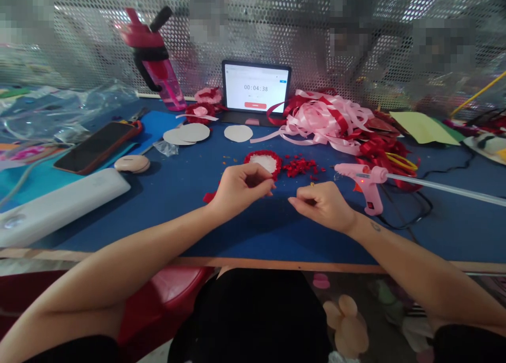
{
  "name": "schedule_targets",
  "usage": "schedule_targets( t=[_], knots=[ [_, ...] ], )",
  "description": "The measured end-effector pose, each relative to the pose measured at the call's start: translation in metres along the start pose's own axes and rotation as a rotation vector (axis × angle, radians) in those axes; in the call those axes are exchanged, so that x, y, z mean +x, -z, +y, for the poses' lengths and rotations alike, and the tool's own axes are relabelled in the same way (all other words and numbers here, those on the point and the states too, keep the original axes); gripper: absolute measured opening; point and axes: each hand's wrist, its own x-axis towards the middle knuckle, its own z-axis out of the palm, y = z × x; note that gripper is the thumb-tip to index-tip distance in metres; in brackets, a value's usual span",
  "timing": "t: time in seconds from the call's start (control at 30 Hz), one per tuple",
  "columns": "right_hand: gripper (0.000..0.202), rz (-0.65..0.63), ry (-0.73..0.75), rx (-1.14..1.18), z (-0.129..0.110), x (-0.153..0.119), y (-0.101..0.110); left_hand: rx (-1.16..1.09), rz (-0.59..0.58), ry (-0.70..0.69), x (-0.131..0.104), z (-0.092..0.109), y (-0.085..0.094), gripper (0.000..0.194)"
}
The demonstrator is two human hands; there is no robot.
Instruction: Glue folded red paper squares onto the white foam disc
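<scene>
My left hand (pixel 245 189) hovers above the table, thumb and fingertips pinched together; anything between them is too small to make out. To its right, my right hand (pixel 324 204) is curled with the thumb against the fingers, and its contents are hidden too. A gap separates the two hands. Just behind my left hand lies a round white disc (pixel 264 162) edged with a red ruffled border (pixel 279 164), partly covered by the hand. Small red pieces (pixel 300 166) are heaped beside it. Some red ribbon (pixel 209 197) shows under my left wrist.
A pink glue gun (pixel 366 181) with a long glue stick lies right of my right hand. Behind are pink and red ribbons (pixel 324 118), white discs (pixel 238 133) and a tablet (pixel 256 86). At left are a phone (pixel 98 146), a white device (pixel 67 202) and a tilted bottle (pixel 158 70).
</scene>
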Motion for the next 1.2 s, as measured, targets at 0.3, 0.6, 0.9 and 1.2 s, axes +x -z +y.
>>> schedule_targets(
  t=[0.3, 0.6, 0.9, 1.2],
  knots=[
    [0.037, -0.582, 0.220, 0.288, -0.024, -0.004, 0.007, -0.203, 0.183, 0.116, 0.020, -0.012, 0.016, 0.015],
    [0.015, -0.374, 0.067, 0.453, -0.015, 0.002, 0.011, -0.109, 0.120, 0.089, 0.019, -0.009, 0.016, 0.015],
    [0.021, 0.072, -0.211, 0.142, -0.005, 0.000, 0.003, 0.359, -0.047, -0.208, -0.001, 0.000, 0.002, 0.007],
    [0.012, 0.070, -0.079, -0.051, -0.011, -0.002, 0.001, 0.466, -0.139, -0.406, -0.010, 0.001, -0.007, 0.007]
  ],
)
